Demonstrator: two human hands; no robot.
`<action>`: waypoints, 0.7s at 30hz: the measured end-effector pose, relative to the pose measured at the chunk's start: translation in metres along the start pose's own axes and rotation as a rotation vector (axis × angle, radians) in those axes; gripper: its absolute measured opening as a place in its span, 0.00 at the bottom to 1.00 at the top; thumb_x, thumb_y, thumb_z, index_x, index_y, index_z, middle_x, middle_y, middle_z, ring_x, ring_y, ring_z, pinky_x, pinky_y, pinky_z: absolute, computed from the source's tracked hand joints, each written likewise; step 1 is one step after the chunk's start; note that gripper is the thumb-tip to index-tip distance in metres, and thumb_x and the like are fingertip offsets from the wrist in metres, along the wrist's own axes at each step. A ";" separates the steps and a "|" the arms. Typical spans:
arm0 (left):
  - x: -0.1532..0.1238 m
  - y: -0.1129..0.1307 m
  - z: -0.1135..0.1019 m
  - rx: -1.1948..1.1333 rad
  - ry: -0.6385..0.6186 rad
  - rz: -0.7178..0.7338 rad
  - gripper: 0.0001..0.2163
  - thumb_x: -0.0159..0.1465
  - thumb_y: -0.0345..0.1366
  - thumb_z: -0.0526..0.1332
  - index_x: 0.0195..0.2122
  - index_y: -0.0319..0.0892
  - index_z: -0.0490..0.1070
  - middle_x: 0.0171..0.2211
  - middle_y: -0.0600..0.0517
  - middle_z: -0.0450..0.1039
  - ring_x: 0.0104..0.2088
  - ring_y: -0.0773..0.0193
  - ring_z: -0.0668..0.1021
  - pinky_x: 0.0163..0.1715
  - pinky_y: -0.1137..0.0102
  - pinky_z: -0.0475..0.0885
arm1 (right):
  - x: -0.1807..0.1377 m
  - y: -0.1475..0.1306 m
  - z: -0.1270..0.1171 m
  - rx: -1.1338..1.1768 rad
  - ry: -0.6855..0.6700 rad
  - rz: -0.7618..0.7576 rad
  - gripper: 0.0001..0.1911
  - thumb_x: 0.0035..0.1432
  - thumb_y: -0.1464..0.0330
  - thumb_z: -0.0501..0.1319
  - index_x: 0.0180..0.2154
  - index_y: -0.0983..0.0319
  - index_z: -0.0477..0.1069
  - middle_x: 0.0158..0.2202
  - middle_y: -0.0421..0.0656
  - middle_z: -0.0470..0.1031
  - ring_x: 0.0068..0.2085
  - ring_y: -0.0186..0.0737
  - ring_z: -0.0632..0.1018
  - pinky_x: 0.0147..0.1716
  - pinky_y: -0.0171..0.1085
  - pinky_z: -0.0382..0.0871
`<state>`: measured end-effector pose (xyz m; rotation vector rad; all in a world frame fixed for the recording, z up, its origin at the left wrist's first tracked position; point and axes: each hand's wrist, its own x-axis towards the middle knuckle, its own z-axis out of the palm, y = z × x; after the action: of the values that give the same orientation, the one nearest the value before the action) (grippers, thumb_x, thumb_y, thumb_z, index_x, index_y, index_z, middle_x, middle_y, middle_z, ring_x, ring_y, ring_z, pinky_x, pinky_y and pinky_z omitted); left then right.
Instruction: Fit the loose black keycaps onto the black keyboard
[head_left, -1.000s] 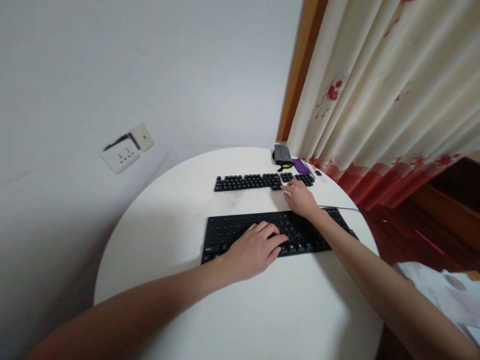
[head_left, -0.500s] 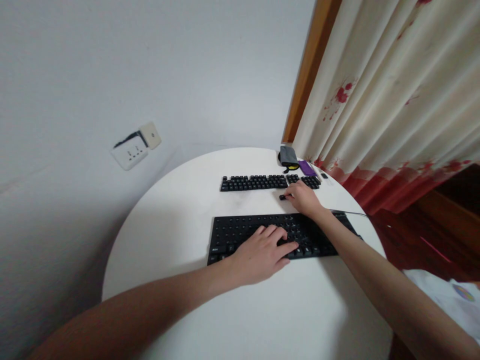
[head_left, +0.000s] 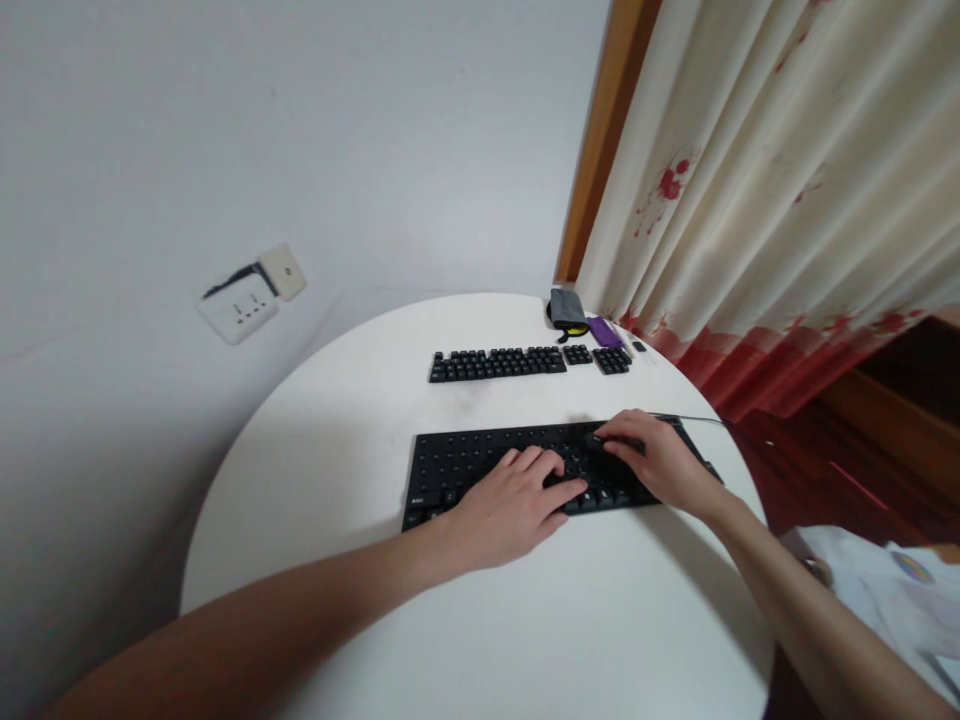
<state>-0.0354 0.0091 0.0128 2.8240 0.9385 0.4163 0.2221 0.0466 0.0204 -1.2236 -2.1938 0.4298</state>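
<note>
A black keyboard [head_left: 465, 458] with most of its keycaps off lies across the white round table. My left hand [head_left: 504, 512] rests over its middle, palm down, fingers spread and holding nothing. Pinched between the fingertips of my right hand [head_left: 654, 458] is a small black keycap [head_left: 598, 439], just above the keyboard's right half. Behind the keyboard, loose keycaps [head_left: 496, 366] are laid out in rows, with a small block of keycaps [head_left: 577, 355] and a number-pad block [head_left: 612, 361] to their right.
Near the table's [head_left: 300, 440] back edge sit a grey pouch [head_left: 568, 308], a purple cloth-like item [head_left: 604, 332] and a small black object [head_left: 638, 346]. A cable [head_left: 694, 418] runs off to the right. Wall and curtain [head_left: 720, 200] border the table; white fabric [head_left: 847, 565] lies at right.
My right hand has come back from the front of the laid-out keycaps to above the keyboard, bringing the keycap with it. My left hand stays on the keyboard. The view has shifted slightly.
</note>
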 end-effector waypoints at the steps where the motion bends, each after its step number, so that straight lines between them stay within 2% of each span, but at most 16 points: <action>1: 0.000 0.000 0.000 -0.004 -0.003 0.002 0.19 0.67 0.38 0.59 0.60 0.51 0.64 0.50 0.49 0.65 0.50 0.55 0.67 0.50 0.59 0.64 | -0.008 -0.001 -0.001 0.014 -0.023 -0.004 0.07 0.62 0.71 0.60 0.40 0.59 0.77 0.39 0.45 0.78 0.43 0.45 0.75 0.47 0.44 0.69; 7: 0.000 -0.001 0.001 -0.011 -0.005 -0.006 0.19 0.67 0.38 0.59 0.60 0.52 0.64 0.49 0.49 0.65 0.51 0.55 0.67 0.50 0.59 0.64 | -0.034 -0.006 0.000 0.015 -0.079 -0.004 0.09 0.63 0.70 0.59 0.42 0.58 0.77 0.42 0.46 0.77 0.45 0.46 0.75 0.46 0.46 0.71; 21: 0.002 0.000 0.000 -0.002 -0.012 0.003 0.20 0.67 0.37 0.59 0.60 0.52 0.64 0.50 0.49 0.65 0.51 0.55 0.67 0.51 0.59 0.64 | -0.038 -0.009 0.013 -0.141 -0.032 -0.140 0.10 0.63 0.74 0.59 0.43 0.59 0.77 0.41 0.47 0.75 0.43 0.46 0.73 0.41 0.44 0.73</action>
<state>-0.0339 0.0102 0.0127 2.8235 0.9312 0.4004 0.2236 0.0099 0.0020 -1.1326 -2.3534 0.2428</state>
